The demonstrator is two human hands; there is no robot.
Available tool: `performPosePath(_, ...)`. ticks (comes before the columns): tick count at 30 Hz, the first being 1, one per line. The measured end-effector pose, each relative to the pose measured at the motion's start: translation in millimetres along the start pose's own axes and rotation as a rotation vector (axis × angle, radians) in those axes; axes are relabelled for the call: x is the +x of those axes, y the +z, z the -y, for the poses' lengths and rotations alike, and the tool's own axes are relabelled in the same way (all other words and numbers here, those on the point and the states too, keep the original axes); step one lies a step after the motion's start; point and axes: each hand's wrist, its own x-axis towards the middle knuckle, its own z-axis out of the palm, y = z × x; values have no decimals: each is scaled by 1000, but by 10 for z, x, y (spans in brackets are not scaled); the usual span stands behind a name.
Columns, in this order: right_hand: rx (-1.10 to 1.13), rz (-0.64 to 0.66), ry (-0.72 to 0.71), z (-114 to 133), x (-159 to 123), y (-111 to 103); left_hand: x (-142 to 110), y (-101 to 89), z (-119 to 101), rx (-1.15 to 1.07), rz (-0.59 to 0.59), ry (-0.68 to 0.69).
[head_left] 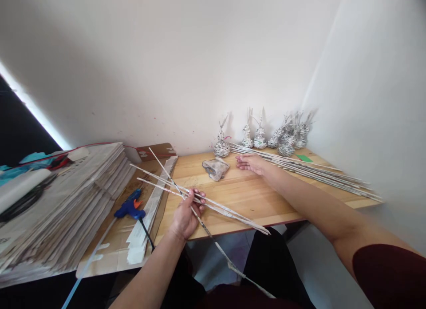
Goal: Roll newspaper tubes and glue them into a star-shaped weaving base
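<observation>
My left hand (pixel 187 215) is closed around a small bunch of rolled newspaper sticks (pixel 226 209), crossed at the fingers over the table's front edge. One stick slants steeply down past the edge toward my lap, with a thicker, crumpled joint in its length. My right hand (pixel 251 163) is stretched over the tabletop with its fingers apart and holds nothing visible. It is beside a crumpled greyish cloth (pixel 216 168), with a small gap between them. Just beyond and right of that hand lies a long pile of paper sticks (pixel 309 170), partly hidden by my forearm.
Several woven paper figures (pixel 260 138) stand along the wall, near a green piece (pixel 304 158). On the left are a tall stack of newspapers (pixel 100 189), a blue glue gun (pixel 129 207) with a cord, paper strips (pixel 149 215) and cardboard (pixel 96 249).
</observation>
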Motion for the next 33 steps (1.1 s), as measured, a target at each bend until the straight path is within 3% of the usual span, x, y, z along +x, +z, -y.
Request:
performPosePath(2,-43,-15,-46,-39,27,136,0,7,1,6,-1,2)
performPosePath(7,-176,-195,-273,-82,259,487,7,2,6,11,-8,8)
performPosePath(10,-459,-330,-497,-69,429,660,13,-9,14,5,-7,7)
performPosePath(12,-690,-405,-568,-56,533,754,16,-16,23,5,-3,11)
performPosePath(17,-967,-460,-498,-44,746,835,36,-25,40,4,-26,17)
performPosePath(21,-987,-492,-460,-48,798,750,41,-8,32,-8,-18,4)
performPosePath(24,-928,-507,-464,-41,674,698,27,15,21,-4,-21,11)
performPosePath(27,-750,-416,-586,-59,404,723,19,17,14,4,-29,1)
performPosePath(30,-643,-134,-612,-154,46,824,43,5,1,-9,-45,-11)
performPosePath(33,-519,188,-491,-294,-298,953,112,45,-49,16,-41,12)
